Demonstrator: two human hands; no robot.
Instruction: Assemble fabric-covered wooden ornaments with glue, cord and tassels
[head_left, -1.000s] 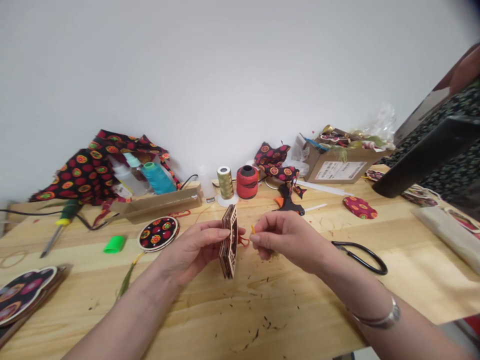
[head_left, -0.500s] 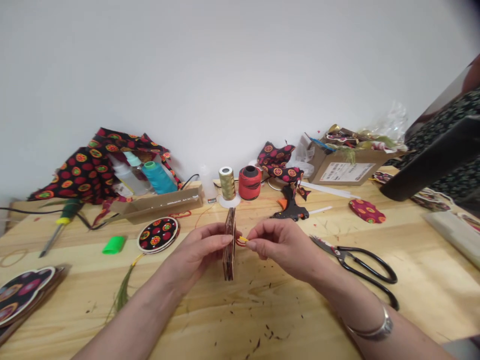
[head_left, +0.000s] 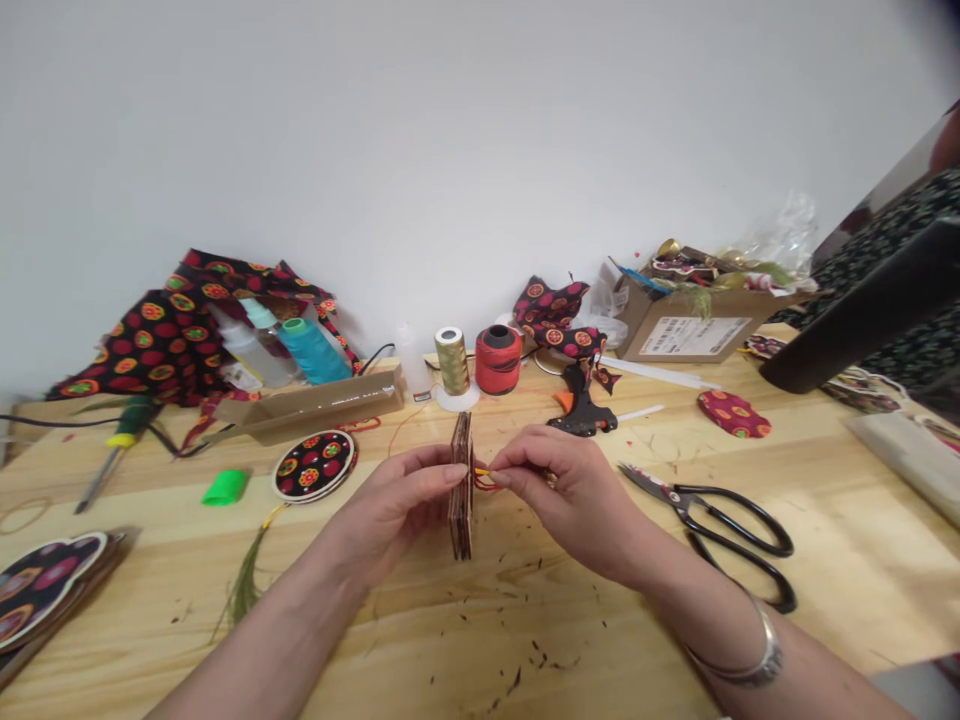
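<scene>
My left hand (head_left: 394, 498) holds a layered, fretwork-style wooden ornament (head_left: 460, 487) upright, with its narrow edge facing me. My right hand (head_left: 566, 492) is right beside it, its fingertips pinching a thin yellow cord (head_left: 481, 472) against the ornament's side. A loop of red thread (head_left: 487, 485) hangs between the ornament and my right fingers. The ornament's faces are mostly hidden from this angle. A ring shows on my right hand, and a silver bangle (head_left: 739, 655) circles that wrist.
Black-handled scissors (head_left: 697, 520) lie right of my right hand. Behind stand a gold thread spool (head_left: 452, 360), a red spool (head_left: 498, 360), a glue gun (head_left: 581, 410) and a cardboard box (head_left: 686, 325). A round patterned disc (head_left: 315, 465) lies left. A co-worker's patterned sleeve (head_left: 900, 240) intrudes at far right.
The ornament has turned from a partly open view to edge-on. My right hand has moved left, bringing the yellow cord against the ornament. The scissors now show fully.
</scene>
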